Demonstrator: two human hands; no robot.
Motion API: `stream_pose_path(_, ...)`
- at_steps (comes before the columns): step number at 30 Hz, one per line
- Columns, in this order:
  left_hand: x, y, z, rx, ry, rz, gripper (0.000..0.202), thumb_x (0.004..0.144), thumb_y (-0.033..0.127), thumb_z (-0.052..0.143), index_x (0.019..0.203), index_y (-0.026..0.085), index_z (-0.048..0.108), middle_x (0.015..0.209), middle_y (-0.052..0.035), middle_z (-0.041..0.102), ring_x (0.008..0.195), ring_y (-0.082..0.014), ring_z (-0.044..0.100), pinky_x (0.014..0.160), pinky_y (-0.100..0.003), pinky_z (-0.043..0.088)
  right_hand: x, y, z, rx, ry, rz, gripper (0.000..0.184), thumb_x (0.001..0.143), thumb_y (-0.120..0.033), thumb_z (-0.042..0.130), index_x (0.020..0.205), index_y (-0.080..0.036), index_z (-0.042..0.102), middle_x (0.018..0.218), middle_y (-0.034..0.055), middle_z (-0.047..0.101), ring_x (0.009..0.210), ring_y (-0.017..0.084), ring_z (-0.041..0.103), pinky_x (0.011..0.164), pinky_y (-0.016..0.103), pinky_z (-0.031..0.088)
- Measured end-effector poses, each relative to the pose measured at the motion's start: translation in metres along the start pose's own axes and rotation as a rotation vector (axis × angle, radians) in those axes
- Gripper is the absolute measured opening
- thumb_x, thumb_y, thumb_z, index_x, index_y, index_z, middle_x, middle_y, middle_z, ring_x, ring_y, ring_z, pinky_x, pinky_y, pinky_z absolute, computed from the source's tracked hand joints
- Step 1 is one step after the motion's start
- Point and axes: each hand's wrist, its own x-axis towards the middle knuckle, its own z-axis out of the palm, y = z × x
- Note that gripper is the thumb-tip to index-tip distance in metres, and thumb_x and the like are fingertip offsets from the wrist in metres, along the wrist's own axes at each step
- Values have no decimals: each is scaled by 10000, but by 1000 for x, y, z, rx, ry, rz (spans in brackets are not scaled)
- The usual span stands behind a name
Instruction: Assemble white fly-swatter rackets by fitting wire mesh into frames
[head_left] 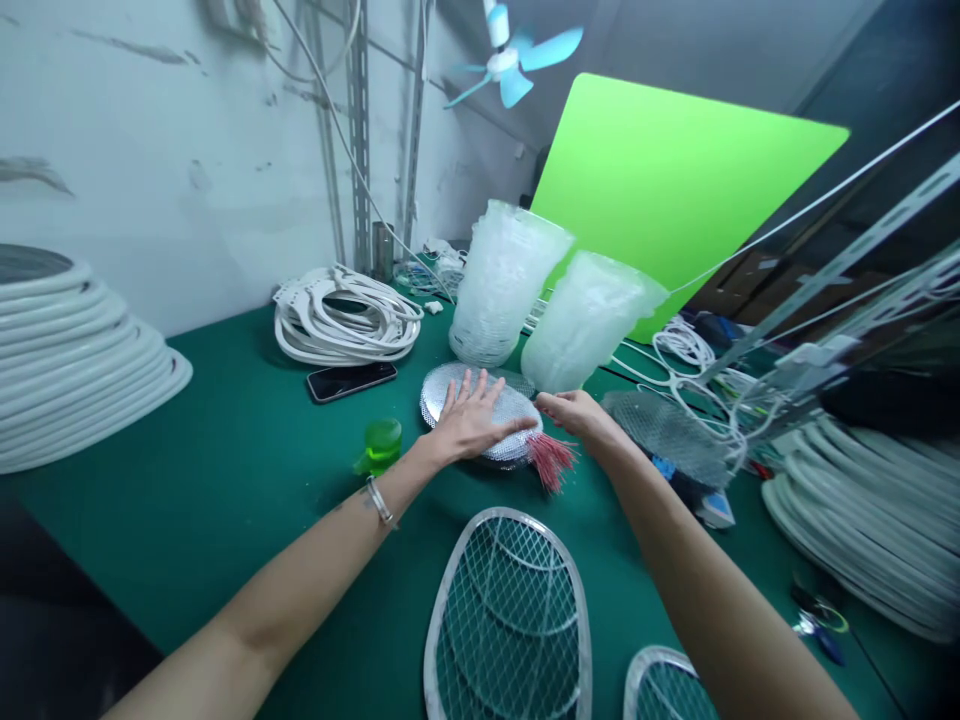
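A stack of round silver mesh sheets (439, 385) lies on the green table (300, 520). My left hand (472, 418) rests flat on top of it with the fingers spread. At the stack's right edge, my right hand (576, 412) is closed in a pinch; what its fingertips hold is hidden. A bundle of thin red wires (553, 460) sticks out from the stack, just below my right hand. Nearer to me lies an oval white frame (436, 640) with mesh and curved ribs across it. Part of a second such frame (636, 680) shows beneath my right forearm.
Two tall translucent stacks (502, 280) stand behind the mesh. A green tape dispenser or jar (382, 445), a phone (351, 381) and stacked white frames (345, 345) are on the left. More mesh (667, 430) and stacked white rings (870, 520) lie right. A fan (510, 62) hangs above.
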Motion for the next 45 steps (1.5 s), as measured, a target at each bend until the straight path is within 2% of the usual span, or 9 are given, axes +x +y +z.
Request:
stream_pose_path(6,-33,-11,-22,108,297,158,469,926,46,360,1343,148,547,1384,-133,527,1337,-261,437,1133,-429,334,-71,-16,-3,489,-144,191,527,868,-592,501,1000,-99,634,924,133,712,718,202,697,639,330,578)
stream_pose_path(10,-76,-3,-32,141,438,663,448,947,34,358,1345,152,527,1416,-107,497,1374,-237,380,1160,-461,301,-172,-13,15,1082,-126,298,641,751,-557,701,1235,-160,563,1137,136,694,968,266,692,827,375,570)
stream_pose_path(13,-127,2,-20,179,282,993,441,949,59,434,1381,140,465,1441,-123,462,1403,-269,313,1152,-512,304,-251,0,48,1185,5,475,694,699,-471,783,1300,-231,530,1122,82,712,1020,245,676,858,348,549)
stream_pose_path(17,-184,-1,10,195,-31,1027,527,937,157,524,1444,170,377,1485,-138,394,1411,-351,251,1102,-546,369,-314,24,96,1257,138,799,843,548,-463,867,1253,-148,528,945,101,755,889,264,715,762,328,568)
stream_pose_path(25,-192,-12,39,132,-194,974,589,942,142,509,1483,259,306,1489,-136,386,1397,-342,291,1088,-554,367,-325,45,127,1270,242,826,694,406,-498,906,928,-158,598,784,75,756,804,275,725,698,305,584)
stream_pose_path(29,-187,-13,41,60,-308,939,656,922,84,503,1496,298,267,1526,-117,319,1409,-345,258,1100,-573,329,-321,40,125,1280,231,889,884,405,-545,887,1112,-127,562,864,113,754,863,308,716,762,360,577)
stream_pose_path(37,-162,-10,-10,-284,-760,753,735,869,133,495,1521,289,193,1576,-10,219,1451,-272,177,1173,-480,239,-317,44,136,1308,208,952,992,417,-517,893,1231,-106,501,827,111,754,871,317,715,729,338,582)
stream_pose_path(40,-147,3,-8,-339,-679,603,539,936,218,419,1459,327,351,1554,13,288,1427,-253,274,1150,-460,294,-317,47,138,1276,175,982,943,424,-500,897,1198,-110,524,753,97,749,848,295,722,699,297,582)
stream_pose_path(45,-141,30,47,-124,-467,526,614,963,585,329,1507,316,243,1600,-59,68,1449,-389,-29,1134,-638,81,-315,45,139,1286,156,938,937,410,-530,891,1175,-118,541,805,80,752,856,283,721,714,294,581)
